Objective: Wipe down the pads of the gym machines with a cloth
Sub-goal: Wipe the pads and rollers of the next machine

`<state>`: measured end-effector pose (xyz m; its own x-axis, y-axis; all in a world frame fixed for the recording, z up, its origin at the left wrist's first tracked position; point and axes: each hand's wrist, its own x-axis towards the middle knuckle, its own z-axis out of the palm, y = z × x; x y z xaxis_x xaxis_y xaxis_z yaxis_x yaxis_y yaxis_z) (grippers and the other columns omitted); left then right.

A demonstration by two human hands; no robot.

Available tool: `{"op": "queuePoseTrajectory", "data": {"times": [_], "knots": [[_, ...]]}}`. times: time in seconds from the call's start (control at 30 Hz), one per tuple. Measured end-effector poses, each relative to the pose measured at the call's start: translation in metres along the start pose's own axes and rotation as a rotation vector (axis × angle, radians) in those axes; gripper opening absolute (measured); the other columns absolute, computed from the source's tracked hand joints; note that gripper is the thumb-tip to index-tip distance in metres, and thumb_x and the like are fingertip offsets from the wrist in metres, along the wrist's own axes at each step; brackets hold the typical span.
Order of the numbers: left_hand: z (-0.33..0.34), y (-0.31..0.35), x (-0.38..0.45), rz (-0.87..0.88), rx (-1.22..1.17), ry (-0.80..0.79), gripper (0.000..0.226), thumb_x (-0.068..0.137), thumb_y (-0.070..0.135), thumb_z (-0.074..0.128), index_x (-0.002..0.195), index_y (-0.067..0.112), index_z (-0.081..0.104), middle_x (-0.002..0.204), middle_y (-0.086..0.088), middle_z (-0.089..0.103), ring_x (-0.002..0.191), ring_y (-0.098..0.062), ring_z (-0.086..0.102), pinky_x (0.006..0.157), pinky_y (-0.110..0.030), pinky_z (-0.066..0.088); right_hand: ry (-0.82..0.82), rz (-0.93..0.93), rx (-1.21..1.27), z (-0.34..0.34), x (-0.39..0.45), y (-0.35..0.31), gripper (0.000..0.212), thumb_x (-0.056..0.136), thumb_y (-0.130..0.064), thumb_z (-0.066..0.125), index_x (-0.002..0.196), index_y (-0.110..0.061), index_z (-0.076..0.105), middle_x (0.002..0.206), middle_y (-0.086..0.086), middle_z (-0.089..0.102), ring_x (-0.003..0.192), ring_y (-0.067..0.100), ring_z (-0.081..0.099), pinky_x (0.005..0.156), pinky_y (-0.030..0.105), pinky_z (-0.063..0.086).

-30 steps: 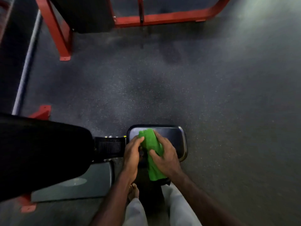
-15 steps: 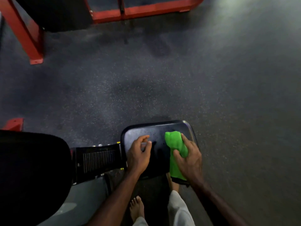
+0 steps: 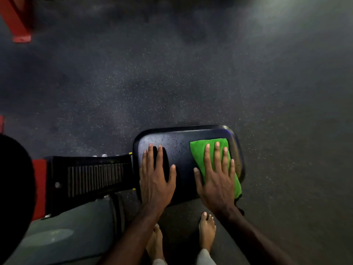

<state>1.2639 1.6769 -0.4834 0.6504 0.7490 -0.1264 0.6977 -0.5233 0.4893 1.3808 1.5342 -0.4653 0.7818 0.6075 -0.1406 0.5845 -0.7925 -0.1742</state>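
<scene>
Speckled dark floor lies beneath the pad, whose long axis runs left to right. On its left part the left hand is laid flat, empty; on its right part the cloth is pressed by the flat-fingered right hand, nearer the unwiped right edge.

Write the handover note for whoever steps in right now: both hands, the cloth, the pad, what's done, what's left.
Left hand: flat, fingers straight, resting bare on the left part of the black rectangular padded seat, steadying it.
Right hand: flat, fingers spread, pressing the bright green folded cloth onto the pad's right part.
Cloth: lies along the right side, its near end hanging over the pad's front edge.
Done: cannot be judged from here; the centre shows small specks.
Left: wipe the centre and the area under the left hand, then go to the large black pad at the left.
</scene>
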Motion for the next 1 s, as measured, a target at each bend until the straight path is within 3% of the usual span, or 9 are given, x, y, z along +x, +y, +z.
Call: {"op": "queuePoseTrajectory", "data": {"times": [0.1,0.23,0.4,0.53,0.57,0.67,0.73,0.9,1.0], "knots": [[0.012,-0.001,0.008,0.0,0.055,0.008,0.075,0.1,0.052,0.043,0.163,0.019,0.02,0.172,-0.006,0.01,0.158,-0.026,0.008,0.127,-0.045,0.016,0.025,-0.048,-0.045,0.002,0.018,0.018,0.073,0.104,-0.052,0.038,0.167,-0.025,0.011,0.174,0.009,0.001,0.16,0.034,0.001,0.126,0.058,0.017],[0.023,-0.002,0.015,-0.041,0.07,0.017,0.075,0.101,0.053,0.042,0.163,0.017,0.021,0.171,-0.007,0.014,0.158,-0.026,0.01,0.127,-0.045,0.017,0.061,0.169,0.009,0.002,0.046,0.001,0.07,0.106,-0.049,0.036,0.166,-0.03,0.008,0.174,0.01,-0.003,0.16,0.036,0.0,0.126,0.057,0.017],[0.022,-0.007,0.009,-0.073,0.069,0.02,0.072,0.101,0.052,0.04,0.163,0.02,0.022,0.171,-0.006,0.013,0.158,-0.025,0.008,0.127,-0.046,0.016,-0.109,-0.337,-0.078,0.008,0.009,0.015,0.077,0.097,-0.041,0.047,0.166,-0.036,0.012,0.174,0.007,0.001,0.16,0.037,0.003,0.123,0.059,0.026],[0.018,-0.008,0.011,-0.075,0.048,0.02,0.071,0.101,0.051,0.043,0.162,0.021,0.024,0.171,-0.006,0.014,0.158,-0.026,0.009,0.126,-0.046,0.016,0.0,0.11,-0.017,-0.006,0.065,0.012,0.072,0.097,-0.043,0.036,0.165,-0.034,0.016,0.173,0.015,0.003,0.158,0.041,0.007,0.125,0.057,0.021],[0.019,-0.01,0.011,-0.076,0.047,0.03,0.07,0.101,0.05,0.043,0.162,0.021,0.025,0.171,-0.006,0.015,0.158,-0.026,0.01,0.126,-0.046,0.017,0.001,0.111,-0.008,-0.004,0.071,-0.003,0.073,0.096,-0.04,0.036,0.165,-0.032,0.016,0.173,0.017,0.002,0.158,0.043,0.005,0.125,0.057,0.019],[0.021,-0.014,0.01,-0.072,0.05,0.022,0.07,0.1,0.049,0.043,0.162,0.022,0.025,0.171,-0.006,0.015,0.157,-0.027,0.012,0.126,-0.047,0.019,-0.129,-0.313,-0.054,0.013,0.034,-0.016,0.078,0.098,-0.033,0.045,0.166,-0.034,0.007,0.173,0.013,-0.005,0.159,0.04,-0.006,0.127,0.055,0.016],[0.018,-0.014,0.009,-0.062,0.042,0.02,0.069,0.1,0.048,0.044,0.162,0.022,0.027,0.17,-0.007,0.016,0.157,-0.028,0.014,0.125,-0.049,0.021,-0.168,-0.407,-0.088,0.005,0.015,0.009,0.078,0.099,-0.035,0.046,0.165,-0.038,0.006,0.174,0.009,-0.003,0.16,0.036,-0.001,0.126,0.055,0.02],[0.015,-0.008,0.012,-0.078,0.017,0.018,0.069,0.1,0.05,0.043,0.161,0.022,0.029,0.17,-0.007,0.018,0.157,-0.028,0.015,0.125,-0.049,0.022,-0.016,0.184,0.027,-0.008,0.083,0.007,0.071,0.1,-0.037,0.047,0.165,-0.034,0.017,0.173,0.014,0.005,0.158,0.039,0.009,0.123,0.058,0.023],[0.017,-0.01,0.011,-0.082,0.018,0.025,0.067,0.1,0.049,0.043,0.16,0.021,0.031,0.169,-0.007,0.021,0.156,-0.029,0.018,0.124,-0.05,0.023,-0.074,-0.187,-0.045,0.006,0.066,-0.018,0.075,0.099,-0.034,0.048,0.165,-0.034,0.013,0.173,0.015,0.001,0.159,0.04,0.001,0.127,0.055,0.017]]}}
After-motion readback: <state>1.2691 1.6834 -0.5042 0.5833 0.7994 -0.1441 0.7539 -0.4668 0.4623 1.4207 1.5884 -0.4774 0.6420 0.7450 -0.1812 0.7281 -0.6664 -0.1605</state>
